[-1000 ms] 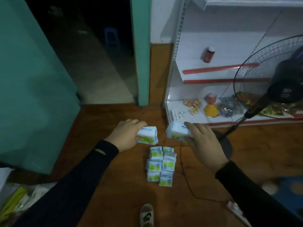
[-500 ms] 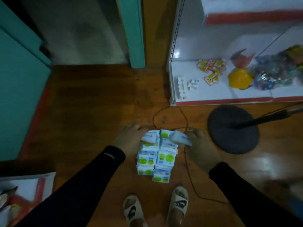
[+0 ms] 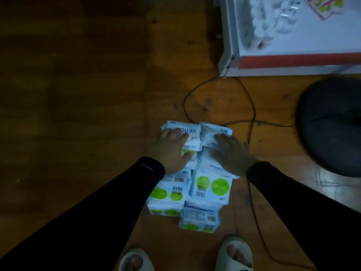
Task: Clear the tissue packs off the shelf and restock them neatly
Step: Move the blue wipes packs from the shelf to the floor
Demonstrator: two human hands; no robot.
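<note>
A pile of white-and-blue tissue packs (image 3: 211, 188) with green dots lies in two rows on the wooden floor in front of my feet. My left hand (image 3: 172, 149) lies palm down on the far-left pack (image 3: 192, 132), which is marked ZERO. My right hand (image 3: 232, 153) rests flat, fingers spread, on the far-right pack (image 3: 214, 131). Neither hand curls around a pack. The white bottom shelf (image 3: 293, 63) with its red front strip is at the upper right, beyond the pile.
A black round fan base (image 3: 332, 124) sits on the floor at the right. Its dark cable (image 3: 252, 106) loops just behind the pile and runs down past my right arm. Small white bottles (image 3: 259, 30) stand on the shelf. My slippered feet (image 3: 234, 253) are near the bottom edge.
Both hands carried a pack each down from shelf height and set them on the far end of the pile. My view dropped and closed in on the floor.
</note>
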